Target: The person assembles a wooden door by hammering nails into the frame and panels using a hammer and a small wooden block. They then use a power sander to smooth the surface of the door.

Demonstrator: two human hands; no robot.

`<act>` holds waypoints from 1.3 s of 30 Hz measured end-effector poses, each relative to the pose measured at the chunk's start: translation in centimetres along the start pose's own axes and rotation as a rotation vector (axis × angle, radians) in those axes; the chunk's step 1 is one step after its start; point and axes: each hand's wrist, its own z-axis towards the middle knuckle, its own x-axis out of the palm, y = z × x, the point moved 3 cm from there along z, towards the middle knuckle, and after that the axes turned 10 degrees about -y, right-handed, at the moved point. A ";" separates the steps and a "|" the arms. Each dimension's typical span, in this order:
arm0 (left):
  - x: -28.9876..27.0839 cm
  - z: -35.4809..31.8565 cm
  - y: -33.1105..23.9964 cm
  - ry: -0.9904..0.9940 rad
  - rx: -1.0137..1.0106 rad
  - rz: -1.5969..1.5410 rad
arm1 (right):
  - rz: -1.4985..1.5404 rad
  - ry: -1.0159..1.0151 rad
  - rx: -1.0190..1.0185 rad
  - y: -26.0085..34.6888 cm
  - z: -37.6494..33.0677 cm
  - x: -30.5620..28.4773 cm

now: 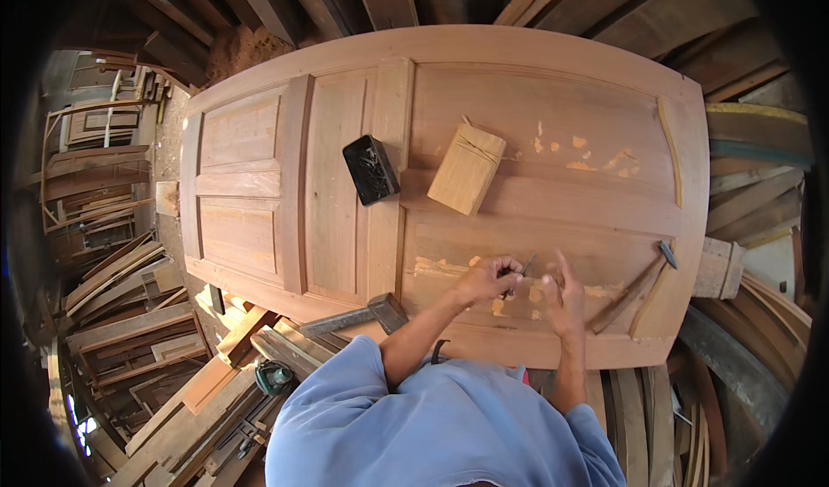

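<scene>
A large panelled wooden door (345, 219) lies flat in front of me. My left hand (486, 280) is closed around a thin dark metal tool (525, 267), its tip pointing at a pale, scraped patch (449, 268) on the near rail. My right hand (566, 299) rests on the door just right of the tool, fingers spread and one finger raised, holding nothing I can make out. A loose curved moulding strip (629, 295) lies right of that hand.
A hammer (363, 318) lies on the door's near edge, left of my arm. A black box of nails (370, 169) and a wooden block (466, 168) sit mid-door. A small chisel (667, 254) lies at the right edge. Stacked timber (129, 314) surrounds the door.
</scene>
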 end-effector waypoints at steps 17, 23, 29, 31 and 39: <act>-1.5 -1.7 -3.1 0.139 0.042 -0.392 | 0.391 -0.076 0.192 0.9 -2.3 2.9; 0.9 -0.1 -2.2 -0.002 0.220 -0.141 | 0.059 -0.300 0.027 2.9 -2.9 2.4; 2.7 0.3 -2.5 0.034 0.163 0.024 | 0.054 -0.335 0.056 4.5 -1.4 0.0; 3.5 0.2 -2.8 0.033 0.195 0.070 | 0.055 -0.292 0.069 4.4 -1.1 -0.1; 5.0 1.0 -1.3 -0.037 0.387 0.300 | 0.313 -0.286 0.227 1.6 -0.4 -0.3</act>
